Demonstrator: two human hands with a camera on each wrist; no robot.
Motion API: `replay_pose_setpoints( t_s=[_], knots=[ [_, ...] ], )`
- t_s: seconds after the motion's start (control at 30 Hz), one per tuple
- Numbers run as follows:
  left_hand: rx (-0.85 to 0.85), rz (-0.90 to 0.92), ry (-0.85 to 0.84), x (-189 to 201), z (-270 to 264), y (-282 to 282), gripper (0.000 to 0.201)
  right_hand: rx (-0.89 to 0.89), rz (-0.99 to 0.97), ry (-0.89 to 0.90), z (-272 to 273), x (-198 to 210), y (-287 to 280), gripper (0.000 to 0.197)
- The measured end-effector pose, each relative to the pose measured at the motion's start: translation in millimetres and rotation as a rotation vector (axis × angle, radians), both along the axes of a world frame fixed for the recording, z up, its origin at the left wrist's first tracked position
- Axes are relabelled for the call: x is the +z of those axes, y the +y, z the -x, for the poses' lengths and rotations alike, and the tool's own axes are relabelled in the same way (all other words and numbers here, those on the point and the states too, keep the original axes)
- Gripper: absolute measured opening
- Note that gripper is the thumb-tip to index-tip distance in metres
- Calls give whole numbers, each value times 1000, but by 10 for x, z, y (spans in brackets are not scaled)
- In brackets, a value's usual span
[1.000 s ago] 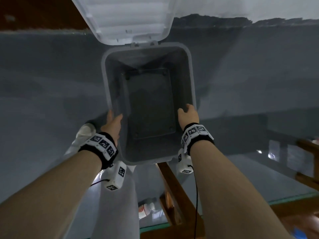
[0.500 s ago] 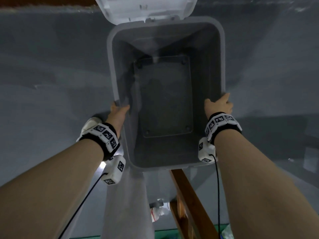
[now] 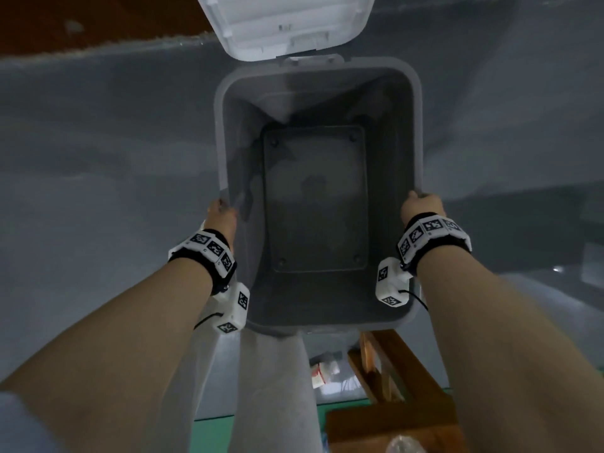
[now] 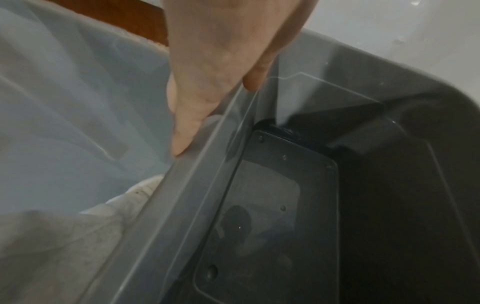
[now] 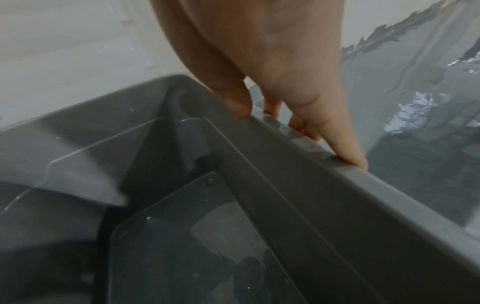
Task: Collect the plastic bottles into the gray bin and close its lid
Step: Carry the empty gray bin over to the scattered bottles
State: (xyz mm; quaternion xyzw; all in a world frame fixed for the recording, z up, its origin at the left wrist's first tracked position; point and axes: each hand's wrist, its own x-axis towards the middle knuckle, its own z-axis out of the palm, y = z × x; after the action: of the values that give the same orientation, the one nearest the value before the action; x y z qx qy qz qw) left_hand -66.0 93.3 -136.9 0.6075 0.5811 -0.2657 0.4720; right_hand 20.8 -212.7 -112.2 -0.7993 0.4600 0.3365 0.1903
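Holding the empty gray bin (image 3: 222, 132) by both long rims, white lid (image 3: 284, 24) flipped up at the top of the frame.

Left hand (image 3: 222, 214) at centre left and right hand (image 3: 421, 207) at centre right each clamp thumb inside, fingers curled under the rim; each grip has the bin and nothing else. Best, I judge, to keep both sides level and set it down near the bottles. One plastic bottle (image 3: 323, 374) lies low in the frame, below the bin, well apart from either grip.
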Motion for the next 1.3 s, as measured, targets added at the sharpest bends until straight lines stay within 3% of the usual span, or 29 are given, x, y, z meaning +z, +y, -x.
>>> replay_pose_setpoints(
  t_s=[0.1,0.23,0.33,0.47,0.77,0.87,0.97,1.1,1.23,1.3],
  knots=[
    [-13,1,-53,331,30,147,35,-69,-26,-48,170,399,75,43],
    [-136,-5,-76,418,236,600,50,-186,-98,-152,484,965,190,38],
    [-165,2,-94,1112,181,735,32,-287,-164,-229,760,1380,378,39],
    [-268,-43,-83,1601,229,1090,26,-397,-184,-298,1132,1811,759,41],
    [-550,-75,12,2565,618,2001,50,-545,-176,-410,2251,2652,1608,32],
    [-806,-165,124,2927,809,2093,58,-559,-154,-423,2636,2870,1768,34],
    [-916,-223,125,3077,1033,2162,62,-570,-134,-405,2999,3056,1898,37],
    [-1099,-266,122,3166,1530,2231,55,-578,-119,-379,3501,3219,2045,38],
    [-1233,-380,130,3291,2214,2316,47,-636,-163,-465,4120,3239,2220,39],
    [-1391,-420,141,3417,2552,2416,62,-657,-201,-490,4383,3253,2285,40]
  ],
)
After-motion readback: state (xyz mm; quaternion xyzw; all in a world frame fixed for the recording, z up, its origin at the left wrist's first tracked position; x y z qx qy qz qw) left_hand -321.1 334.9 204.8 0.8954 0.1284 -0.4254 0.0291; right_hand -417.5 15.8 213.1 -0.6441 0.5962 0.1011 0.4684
